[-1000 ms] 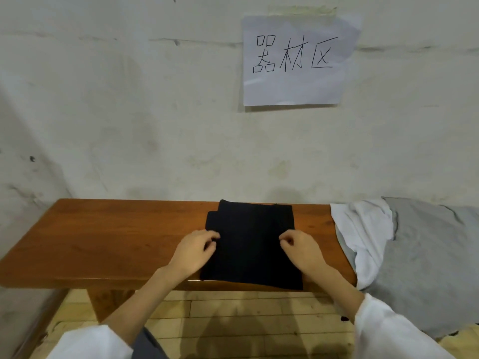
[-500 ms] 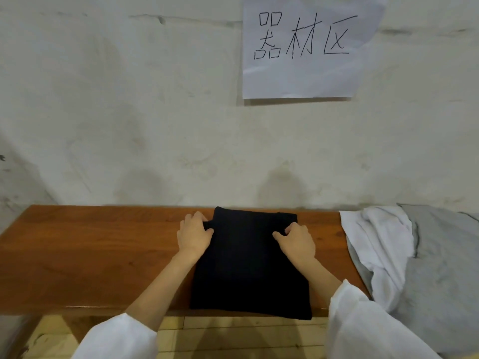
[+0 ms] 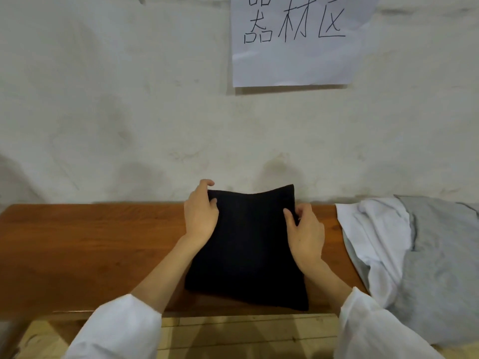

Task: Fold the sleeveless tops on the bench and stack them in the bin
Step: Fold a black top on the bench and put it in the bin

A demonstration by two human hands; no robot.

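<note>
A black top point(image 3: 248, 244), folded into a rough square, sits in the middle of the wooden bench point(image 3: 90, 250). Its far edge is lifted off the bench and stands above the back edge. My left hand point(image 3: 201, 216) grips the far left corner, thumb on top and fingers curled behind. My right hand point(image 3: 304, 231) pinches the right edge a little below the far right corner. The near edge of the top still rests on the bench. No bin is in view.
A white top point(image 3: 375, 237) and a grey top point(image 3: 440, 260) lie heaped over the bench's right end. A plastered wall with a paper sign point(image 3: 298, 40) rises just behind the bench. Pale floorboards point(image 3: 246, 335) show below the front edge.
Both hands slid from the middle sides of the black top to its far end, took hold and raised the far edge off the bench. The camera moved closer.
</note>
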